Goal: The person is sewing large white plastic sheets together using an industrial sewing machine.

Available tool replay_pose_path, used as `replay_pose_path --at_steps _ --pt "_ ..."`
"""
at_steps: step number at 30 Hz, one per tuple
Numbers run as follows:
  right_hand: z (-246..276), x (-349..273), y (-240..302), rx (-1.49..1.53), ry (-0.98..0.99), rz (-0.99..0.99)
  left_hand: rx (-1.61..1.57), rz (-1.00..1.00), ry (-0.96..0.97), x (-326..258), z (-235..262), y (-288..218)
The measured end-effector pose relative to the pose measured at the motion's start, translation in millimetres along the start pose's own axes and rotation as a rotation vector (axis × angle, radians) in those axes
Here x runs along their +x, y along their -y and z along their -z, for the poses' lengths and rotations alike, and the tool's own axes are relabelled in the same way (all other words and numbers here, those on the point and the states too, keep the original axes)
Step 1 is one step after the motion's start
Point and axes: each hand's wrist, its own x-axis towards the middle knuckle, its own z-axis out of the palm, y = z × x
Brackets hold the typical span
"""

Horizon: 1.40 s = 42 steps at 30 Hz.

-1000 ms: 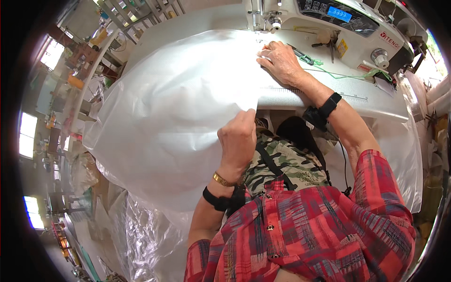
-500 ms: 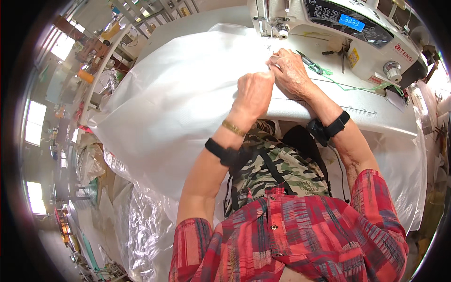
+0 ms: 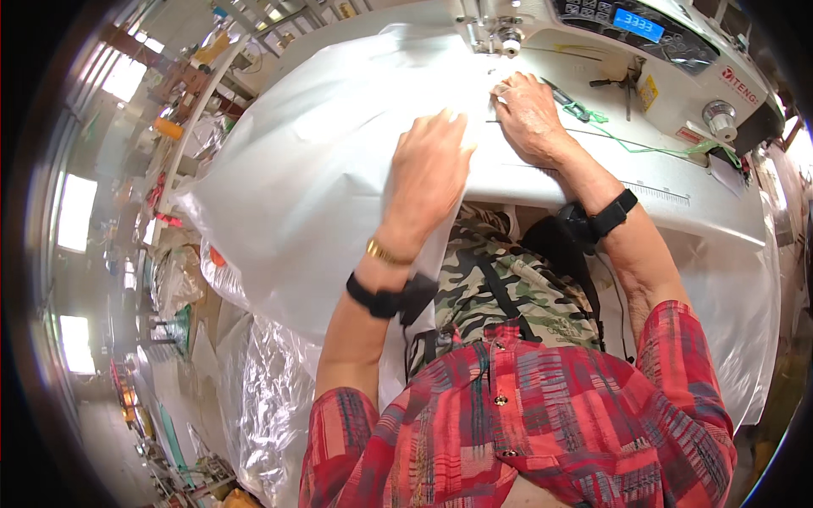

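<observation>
A large white, translucent plastic sheet (image 3: 296,144) lies over the sewing machine bed and hangs toward my lap. My left hand (image 3: 430,173) rests on its right part, fingers stretched forward and slightly blurred. Just below the needle area, my right hand (image 3: 527,114) is closed, its fingers bent and thumb drawn in near the sheet's edge; whatever the fingertips pinch is washed out by glare. Above the hands is the white sewing machine's presser foot and needle area (image 3: 495,42). Beside my right hand lies a dark thread snipper (image 3: 563,102) with green cord.
The machine head (image 3: 669,51) has a lit blue display and a round side knob (image 3: 720,120). A ruler scale (image 3: 656,193) runs along the bed's front edge. Crumpled clear plastic (image 3: 275,415) hangs low at the left. Shelving and an orange spool (image 3: 168,128) stand farther left.
My left hand has moved left and away from my right hand, its fist loosening into stretched fingers. My right hand stays near the needle area, slightly higher in the picture.
</observation>
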Motion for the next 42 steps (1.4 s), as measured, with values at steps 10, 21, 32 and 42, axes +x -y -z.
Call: replay_pose_path --at_steps 10,21,32,42 --pt "5 -18 25 0.104 -0.186 0.212 0.133 0.078 -0.133 -46 -5 140" --pt "-45 -147 132 0.309 0.492 0.592 0.046 0.034 -0.054 -29 -5 152" --pt "-59 -140 153 1.138 0.94 -0.108 0.042 0.064 -0.094 -32 -8 150" --pt "21 -113 127 1.333 0.508 -0.236 0.052 0.037 -0.087 -30 -13 158"
